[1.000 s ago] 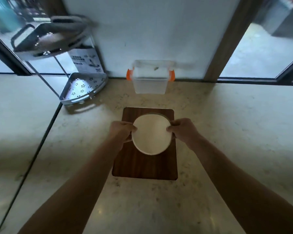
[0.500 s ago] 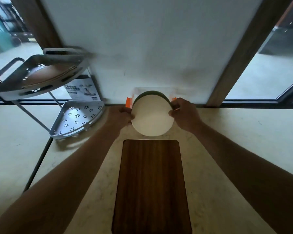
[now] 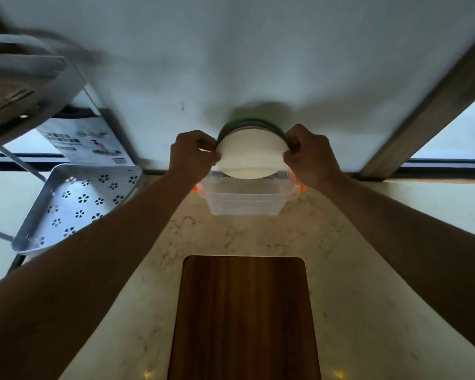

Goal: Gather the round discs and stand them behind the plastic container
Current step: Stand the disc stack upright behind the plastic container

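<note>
Marble counter [image 3: 368, 270]: container [image 3: 244, 200], wooden board [image 3: 244, 319].

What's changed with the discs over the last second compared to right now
Both hands, left hand and right hand, carried the stack of discs off the wooden board, away toward the wall, to above the back of the plastic container. The grip is unchanged; container, board and rack stayed put.
</note>
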